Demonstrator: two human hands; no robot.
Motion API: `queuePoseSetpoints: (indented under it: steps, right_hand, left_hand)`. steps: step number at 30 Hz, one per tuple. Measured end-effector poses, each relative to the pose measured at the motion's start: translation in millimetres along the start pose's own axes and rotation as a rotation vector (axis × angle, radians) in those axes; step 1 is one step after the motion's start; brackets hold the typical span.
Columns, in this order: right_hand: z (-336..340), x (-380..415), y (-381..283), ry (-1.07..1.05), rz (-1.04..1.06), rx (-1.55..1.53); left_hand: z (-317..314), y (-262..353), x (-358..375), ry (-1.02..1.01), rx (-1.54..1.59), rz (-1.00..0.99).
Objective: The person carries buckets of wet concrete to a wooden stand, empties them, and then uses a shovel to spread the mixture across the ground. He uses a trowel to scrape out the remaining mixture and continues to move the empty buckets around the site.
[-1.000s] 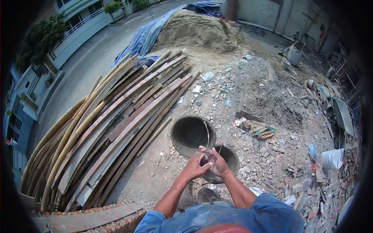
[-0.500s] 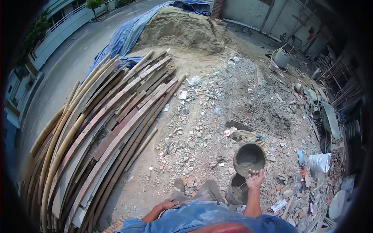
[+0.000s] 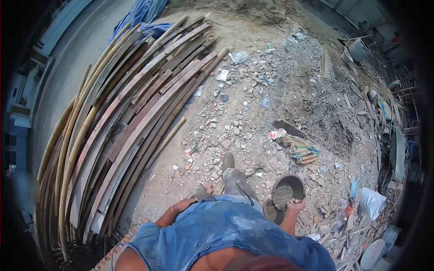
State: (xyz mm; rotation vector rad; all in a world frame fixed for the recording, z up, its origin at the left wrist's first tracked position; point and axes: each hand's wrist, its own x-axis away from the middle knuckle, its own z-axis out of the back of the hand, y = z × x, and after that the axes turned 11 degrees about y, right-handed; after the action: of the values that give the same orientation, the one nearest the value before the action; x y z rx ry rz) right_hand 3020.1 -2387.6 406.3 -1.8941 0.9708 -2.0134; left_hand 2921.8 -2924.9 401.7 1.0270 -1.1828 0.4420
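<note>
My right hand [image 3: 295, 205] is closed on the near rim of a dark bucket [image 3: 296, 183], whose mouth is tipped up toward me and whose inside is coated with grey. Partly hidden under it, beside my leg, is a second dark bucket [image 3: 271, 211]. My left hand [image 3: 184, 204] lies against my left hip with fingers stretched out, holding nothing. One boot [image 3: 228, 161] is set forward on the rubble.
Long timber boards and bamboo poles [image 3: 131, 113] are stacked on the left. Ahead lies a crumpled bundle of sacking [image 3: 300, 149] on broken stone. A white sack [image 3: 371, 202] and debris are on the right. Farther off stands a grey drum [image 3: 359, 49].
My view has tilted down and a boot has stepped forward. My right hand still grips the bucket, now lower in view and closer to my body. My left hand stays by my hip.
</note>
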Motion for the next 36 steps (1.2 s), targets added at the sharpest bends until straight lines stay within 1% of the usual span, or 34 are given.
queuePoseSetpoints:
  steps: [1,2,3,4,5,6,7,8,9,10,12,13,14,16,17,18,19,20,21,22,24,25,28,29,31,32,33,34,35,36]
  right_hand:
    - [-15,-16,4,0.034,-0.047,0.010]
    - [-35,-19,8,0.017,-0.020,0.002]
    - [-52,-24,5,-0.076,-0.159,-0.047]
    - [-48,-88,-4,-0.339,0.147,0.344]
    - [-45,-149,-11,-0.457,0.723,0.936]
    - [-45,-205,-14,-0.431,1.204,1.150]
    - [-77,-168,-10,-0.517,1.003,1.108]
    - [-110,-125,-6,-0.575,0.796,1.058]
    - [-148,-54,2,-0.602,0.598,1.014]
    - [-181,-25,10,-0.629,0.594,1.046]
    - [-258,-2,22,-0.371,0.125,0.757]
    - [-305,-56,17,-0.210,-0.076,0.317]
    - [-328,-70,20,-0.222,-0.070,0.336]
    - [-377,-89,30,-0.559,0.449,0.627]
    - [-419,-94,18,-0.449,0.102,0.438]
    - [-448,-91,20,-0.462,0.108,0.450]
    - [-473,-79,36,-0.368,0.113,0.404]
    - [-494,-69,34,-0.267,0.145,0.380]
    - [-516,-80,31,-0.300,0.061,0.321]
    - [-539,-84,35,-0.302,0.078,0.347]
    - [-585,-86,44,-0.375,0.242,0.585]
    - [-604,-72,51,-0.398,0.167,0.507]
    - [-653,-17,85,-0.378,0.141,0.599]
    - [-663,8,92,-0.370,0.050,0.604]
    - [-690,10,90,-0.407,0.042,0.587]
    - [-704,14,98,-0.440,0.038,0.578]
    - [-708,39,101,-0.434,0.110,0.619]
    - [-719,35,104,-0.461,0.159,0.633]
    - [-733,26,100,-0.492,0.200,0.646]
    - [-757,5,92,-0.423,0.182,0.668]
  left_hand:
    - [2,-6,-18,0.005,0.087,-0.111]
    - [-1,-22,-30,0.068,0.210,-0.222]
    - [-2,-16,-20,0.054,0.181,-0.255]
    - [0,-10,-1,0.015,0.134,-0.275]
    - [-10,0,12,-0.023,0.520,-0.082]
    - [-14,17,11,-0.108,0.847,0.091]
    - [-15,30,3,-0.130,0.965,0.121]
    - [-21,38,-5,-0.124,1.000,0.099]
    - [-26,46,-11,-0.108,1.040,0.082]
    - [-30,54,-19,-0.085,1.064,0.055]
    - [-40,71,-41,-0.036,1.098,0.011]
    - [-44,81,-55,-0.012,1.106,-0.003]
    - [-45,91,-74,-0.001,1.108,-0.019]
    - [-46,116,-106,0.048,1.110,-0.053]
    - [-45,129,-125,0.062,1.112,-0.063]
    - [-41,143,-142,0.075,1.116,-0.071]
    - [-41,155,-160,0.094,1.119,-0.074]
    - [-45,161,-178,0.101,1.133,-0.060]
    - [-50,171,-191,0.092,1.168,-0.039]
    - [-58,177,-205,0.085,1.196,-0.027]
    - [-74,187,-230,0.015,1.555,-0.082]
    - [-76,188,-238,0.031,1.567,-0.074]
    - [-73,196,-264,0.200,1.288,-0.244]
    - [-69,201,-272,0.251,1.187,-0.307]
    - [-53,217,-284,0.359,0.980,-0.435]
    - [-35,241,-268,0.383,0.968,-0.449]
    - [-8,287,-224,0.278,1.198,-0.246]
    - [12,316,-199,0.168,1.423,-0.039]
    - [17,305,-232,0.185,1.406,-0.101]
    - [43,331,-202,0.344,1.292,-0.018]
